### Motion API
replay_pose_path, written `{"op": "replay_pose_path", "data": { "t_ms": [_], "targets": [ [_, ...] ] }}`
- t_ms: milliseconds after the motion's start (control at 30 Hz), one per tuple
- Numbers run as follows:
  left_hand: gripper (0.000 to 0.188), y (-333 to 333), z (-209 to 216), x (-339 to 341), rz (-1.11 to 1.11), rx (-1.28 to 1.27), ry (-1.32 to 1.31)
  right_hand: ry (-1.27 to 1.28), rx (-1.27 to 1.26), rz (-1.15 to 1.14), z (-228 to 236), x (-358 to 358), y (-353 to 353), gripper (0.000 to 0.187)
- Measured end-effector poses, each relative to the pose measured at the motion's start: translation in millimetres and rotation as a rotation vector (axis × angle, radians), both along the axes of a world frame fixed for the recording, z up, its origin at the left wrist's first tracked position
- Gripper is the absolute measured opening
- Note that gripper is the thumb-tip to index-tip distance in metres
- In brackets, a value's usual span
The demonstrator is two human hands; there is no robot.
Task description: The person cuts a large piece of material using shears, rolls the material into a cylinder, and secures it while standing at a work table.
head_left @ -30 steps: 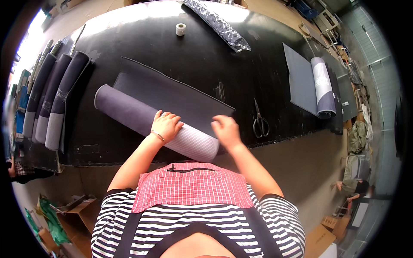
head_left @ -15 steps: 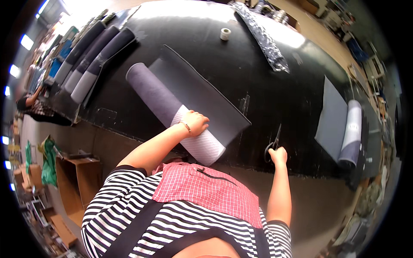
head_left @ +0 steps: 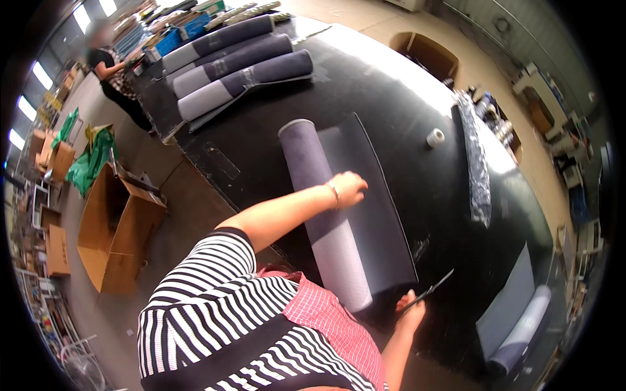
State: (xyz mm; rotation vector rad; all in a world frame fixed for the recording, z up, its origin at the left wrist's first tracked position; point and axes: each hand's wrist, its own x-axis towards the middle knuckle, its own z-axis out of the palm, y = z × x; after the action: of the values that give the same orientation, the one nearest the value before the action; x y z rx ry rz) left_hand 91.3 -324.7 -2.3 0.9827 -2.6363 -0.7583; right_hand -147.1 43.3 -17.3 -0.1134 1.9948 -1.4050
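A partly unrolled mat [head_left: 329, 241], purple at its far half and pale patterned at its near half, lies before me on a black table. Its loose dark grey flap [head_left: 378, 228] stretches out to the right. My left hand [head_left: 351, 189] is over the roll's right side and the flap, its fingers loosely bent with nothing seen in them. Whether it touches the mat I cannot tell. Low on the right, my right hand [head_left: 411, 313] grips a pair of scissors [head_left: 438, 285] near the flap's near corner, with the blades pointing up and right.
Several rolled mats [head_left: 248, 78] lie at the table's far left, near a person [head_left: 112, 72]. To the right are a white tape roll [head_left: 435, 137], a plastic-wrapped long bundle [head_left: 475, 163] and another part-unrolled mat [head_left: 521, 329]. A cardboard box [head_left: 120, 228] stands on the floor at left.
My view has swung left. My left hand has come off the pale half of the roll and shifted to its right side. The scissors now point more to the right.
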Motion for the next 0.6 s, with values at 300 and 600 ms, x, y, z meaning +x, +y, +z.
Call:
{"op": "replay_pose_path", "data": {
  "t_ms": [300,600],
  "targets": [
    [0.053,-204.5,2.6,44.0,0.474,0.0,-0.276,-0.238,0.153,0.058,-12.3,138.6,57.7,0.024],
    [0.106,-313.5,-65.6,41.8,0.254,0.441,-0.034,-0.074,0.271,0.014,3.7,186.3,10.6,0.047]
  ]
}}
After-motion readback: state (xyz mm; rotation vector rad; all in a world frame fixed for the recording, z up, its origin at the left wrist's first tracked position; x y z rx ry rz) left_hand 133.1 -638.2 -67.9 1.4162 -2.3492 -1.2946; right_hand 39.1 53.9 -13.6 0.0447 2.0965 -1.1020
